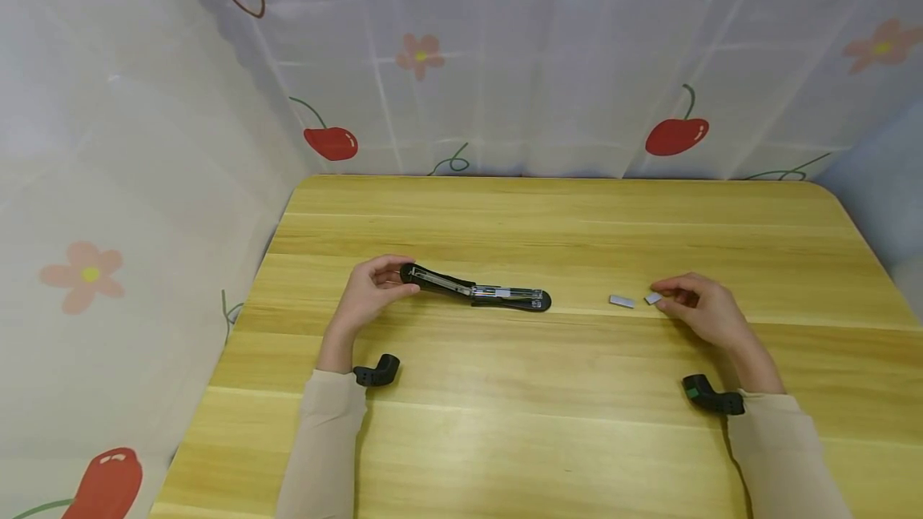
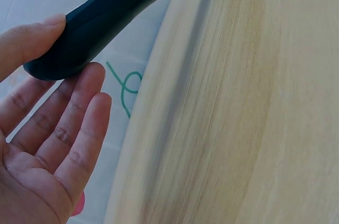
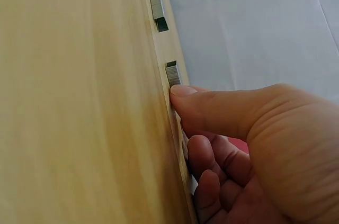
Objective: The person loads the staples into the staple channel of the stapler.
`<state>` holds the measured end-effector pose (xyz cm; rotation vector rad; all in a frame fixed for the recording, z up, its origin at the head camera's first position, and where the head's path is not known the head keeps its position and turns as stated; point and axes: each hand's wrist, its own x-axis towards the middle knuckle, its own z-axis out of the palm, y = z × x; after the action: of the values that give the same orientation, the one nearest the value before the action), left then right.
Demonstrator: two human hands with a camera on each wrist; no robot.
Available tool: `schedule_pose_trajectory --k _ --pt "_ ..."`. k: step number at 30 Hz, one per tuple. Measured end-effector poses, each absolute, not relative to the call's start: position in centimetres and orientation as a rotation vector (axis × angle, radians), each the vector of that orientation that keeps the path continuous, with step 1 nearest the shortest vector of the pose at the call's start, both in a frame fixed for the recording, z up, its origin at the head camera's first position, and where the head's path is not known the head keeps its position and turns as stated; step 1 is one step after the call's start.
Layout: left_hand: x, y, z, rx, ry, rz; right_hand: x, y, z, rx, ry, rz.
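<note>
1. We see the left grip [image 1: 369, 293] pinching the left end of a black stapler [image 1: 472, 293], palm side up.
2. The stapler is spread open, left of centre at the worktop [image 1: 541, 391] — its metal inside shows, though we cannot tell whether its right end rests down.
3. Our right grip [image 1: 707, 311] pinches a grey staple strip [image 1: 652, 299], partly hidden.
4. Just left of it, a second staple strip [image 1: 622, 301] lies on the worktop — apart from the stapler.
</note>
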<state>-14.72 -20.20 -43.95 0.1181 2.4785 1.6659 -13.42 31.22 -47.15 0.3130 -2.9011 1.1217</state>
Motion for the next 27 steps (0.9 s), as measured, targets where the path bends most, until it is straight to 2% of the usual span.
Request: schedule_pose_trajectory --k 27 --pt "-14.6 -20.19 -43.98 0.13 2.478 1.684 -13.22 31.02 -47.35 0.258 -2.879 1.048"
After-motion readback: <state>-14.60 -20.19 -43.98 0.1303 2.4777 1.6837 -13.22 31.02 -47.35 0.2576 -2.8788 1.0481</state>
